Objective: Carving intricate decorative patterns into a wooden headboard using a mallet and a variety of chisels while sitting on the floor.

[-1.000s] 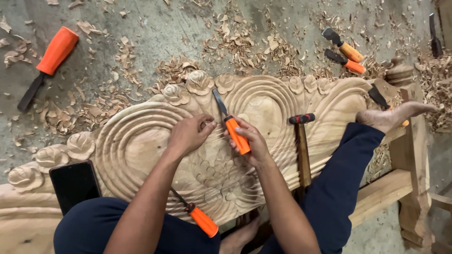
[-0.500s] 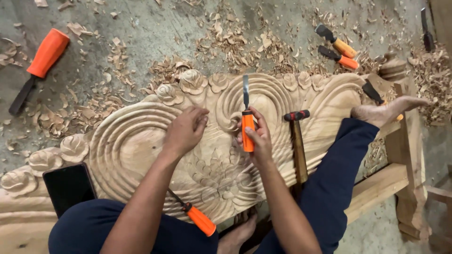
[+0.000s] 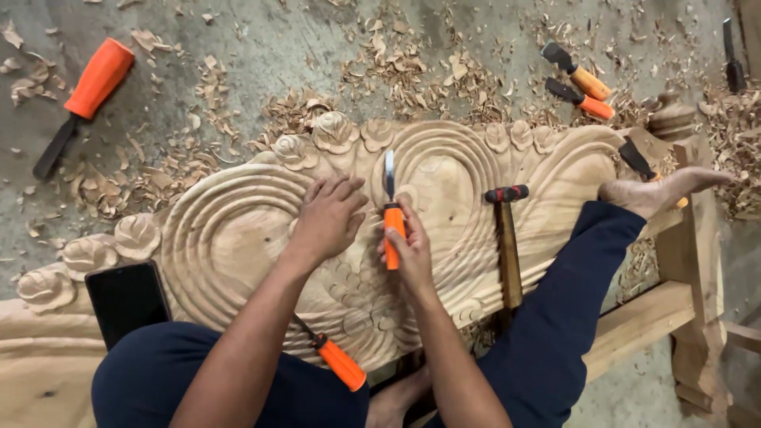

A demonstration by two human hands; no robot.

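Observation:
A large carved wooden panel [image 3: 238, 230] with swirl and flower reliefs lies under me. My right hand [image 3: 410, 247] grips an orange-handled chisel [image 3: 391, 208], its blade pointing away from me over the middle of the carving. My left hand [image 3: 327, 215] rests flat on the wood just left of the chisel, fingers spread. A hammer [image 3: 506, 238] with a wooden handle lies on the panel to the right of my right hand. A second orange-handled chisel [image 3: 334, 358] lies by my left forearm near my lap.
A big orange-handled chisel [image 3: 83, 99] lies on the floor at far left among wood shavings [image 3: 412, 71]. Two more chisels [image 3: 579, 87] lie at the upper right. A dark phone [image 3: 127, 299] sits on the panel by my left knee. My bare foot [image 3: 662, 190] rests on the wooden frame [image 3: 697, 261] at right.
My right hand has turned the chisel from slanting left to pointing straight away, and shifted it slightly toward the middle. My left hand has flattened on the carving.

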